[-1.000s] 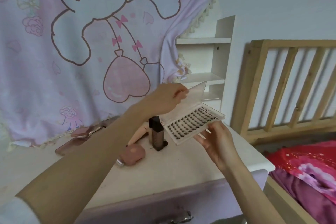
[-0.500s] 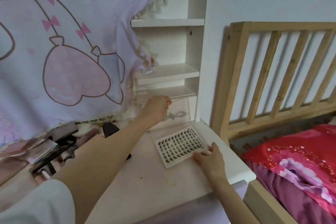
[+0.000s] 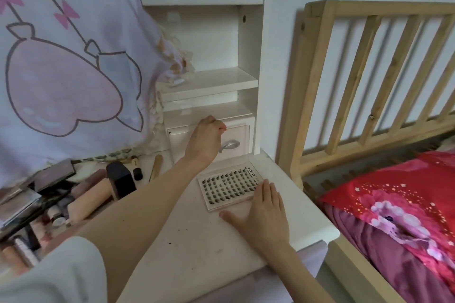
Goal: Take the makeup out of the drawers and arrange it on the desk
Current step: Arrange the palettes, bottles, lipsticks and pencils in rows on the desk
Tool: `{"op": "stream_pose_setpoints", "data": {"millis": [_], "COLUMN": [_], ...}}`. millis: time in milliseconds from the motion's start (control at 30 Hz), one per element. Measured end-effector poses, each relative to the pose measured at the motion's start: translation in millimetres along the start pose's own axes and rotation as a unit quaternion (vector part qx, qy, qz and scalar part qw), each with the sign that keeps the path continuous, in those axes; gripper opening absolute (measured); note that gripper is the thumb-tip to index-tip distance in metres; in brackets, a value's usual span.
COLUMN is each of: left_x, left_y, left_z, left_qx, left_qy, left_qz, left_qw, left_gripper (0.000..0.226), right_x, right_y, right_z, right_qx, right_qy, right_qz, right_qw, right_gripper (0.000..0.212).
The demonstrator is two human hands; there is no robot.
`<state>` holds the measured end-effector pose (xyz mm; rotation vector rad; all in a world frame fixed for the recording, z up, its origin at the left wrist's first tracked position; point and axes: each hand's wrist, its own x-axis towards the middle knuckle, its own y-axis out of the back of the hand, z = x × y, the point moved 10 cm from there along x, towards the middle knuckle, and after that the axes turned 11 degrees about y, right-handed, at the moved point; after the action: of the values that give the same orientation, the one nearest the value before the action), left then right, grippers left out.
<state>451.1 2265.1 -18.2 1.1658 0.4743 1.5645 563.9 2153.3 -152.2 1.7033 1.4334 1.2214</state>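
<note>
1. Lash case point(image 3: 229, 186) lying open and flat on the white table point(image 3: 197, 241), near its right back corner, just in front of the small drawer point(image 3: 236, 140) under the shelves point(image 3: 209, 81).
2. Long axis running from front left to back right; printed end pointing toward the back right, hinge edge along the far side.
3. Clear lid point(image 3: 242, 141) raised nearly upright from that far edge, standing in front of the drawer face and its curved handle.
4. Left hand point(image 3: 205, 141) reaching across the table, fingers curled and pinching the lid's top edge.
5. Right hand point(image 3: 264, 214) spread flat, fingers straight, fingertips resting on the case's near right corner, palm on the table.
6. Jumble of makeup point(image 3: 81, 194) at the table's left: tubes, compacts, a dark-capped bottle, lying close together.
7. Pink cartoon blanket point(image 3: 69, 69) hanging behind it; wooden bed rail point(image 3: 369, 81) and red bedding point(image 3: 394, 204) to the right.
</note>
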Motion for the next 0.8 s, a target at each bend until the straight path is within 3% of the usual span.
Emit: {"op": "stream_pose_setpoints", "data": {"millis": [133,300,633,800], "left_x": [-1.6,-9.4,-27.2,-40.6], "left_y": [9.3,3.3,-15.4,-11.6], "left_z": [1.3,4.4,7.1,4.5], "left_qx": [0.049,0.095,0.192,0.193], "left_qy": [-0.015,-0.043,-0.129,-0.137], "left_qz": [0.081,0.079,-0.032,-0.122], "left_qw": [0.995,0.991,0.972,0.964], "left_gripper": [0.019,0.023,0.047,0.052], "right_x": [4.5,3.1,-5.0,-6.0], "right_y": [1.8,-0.3,1.6,7.0], "right_z": [3.9,4.6,7.7,5.9], "right_qx": [-0.021,-0.030,-0.063,-0.044], "right_qy": [-0.007,-0.012,-0.027,-0.021], "right_qz": [0.002,0.000,-0.012,-0.020], "right_qw": [1.000,0.999,0.998,0.999], "right_gripper": [0.115,0.113,0.106,0.090]}}
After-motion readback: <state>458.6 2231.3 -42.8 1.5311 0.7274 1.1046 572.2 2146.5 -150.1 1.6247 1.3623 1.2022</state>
